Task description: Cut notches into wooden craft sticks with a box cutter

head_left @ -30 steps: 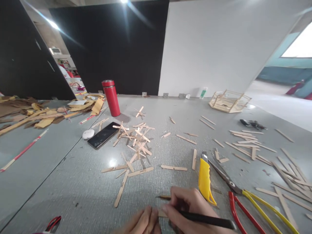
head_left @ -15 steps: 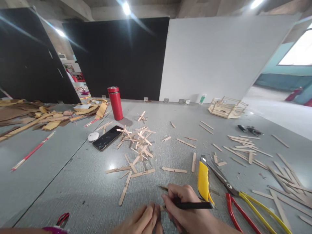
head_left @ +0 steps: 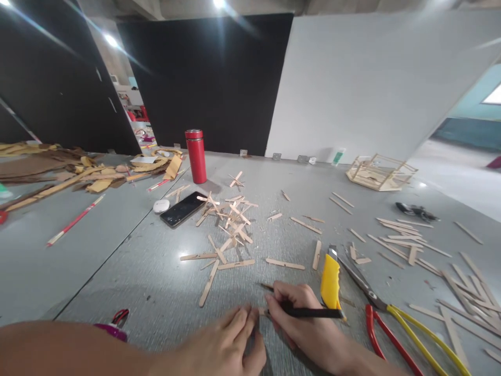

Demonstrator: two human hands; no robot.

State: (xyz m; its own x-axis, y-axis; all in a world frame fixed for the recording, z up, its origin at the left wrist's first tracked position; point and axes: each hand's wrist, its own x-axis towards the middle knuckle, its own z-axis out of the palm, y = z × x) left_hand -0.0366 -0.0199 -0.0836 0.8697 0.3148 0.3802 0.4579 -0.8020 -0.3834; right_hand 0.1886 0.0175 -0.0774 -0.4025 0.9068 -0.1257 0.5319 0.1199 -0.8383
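Short wooden stick (head_left: pixel 262 311) is on the tabletop (head_left: pixel 164 282), lower centre of frame, mostly covered; only a small piece shows between the hands. Left hand (head_left: pixel 233 339) lies low with bent fingers at the stick's left end; can't tell if it grips or just presses. Right hand (head_left: pixel 299 318) is closed around a black pen-like tool (head_left: pixel 313 313), its tip at the stick, its shaft pointing right. A thin pointed piece (head_left: pixel 266 286) pokes out by the right hand's knuckles; how it is held is hidden.

Just right of the right hand: yellow cutter (head_left: pixel 331 282), then scissors (head_left: pixel 376 300) with red and yellow handles, lower right. Above the hands, a notched stick (head_left: pixel 285 264) lies flat; another stick (head_left: pixel 317 255) stands lengthwise near the cutter. Loose pile of sticks (head_left: pixel 235 222) at centre, beside a dark phone (head_left: pixel 183 209) and white case (head_left: pixel 161 206). Red flask (head_left: pixel 195 159) upright behind the phone. Many more sticks (head_left: pixel 403 237) spread on the right; small black object (head_left: pixel 418 211) above them. Wooden frame model (head_left: pixel 379 173) farther back, near a small bottle (head_left: pixel 338 156). Cardboard scraps (head_left: pixel 97 172) at left, red-and-white strip (head_left: pixel 76 220) below them. Purple item (head_left: pixel 117 330) lower left, partly hidden by the left forearm.
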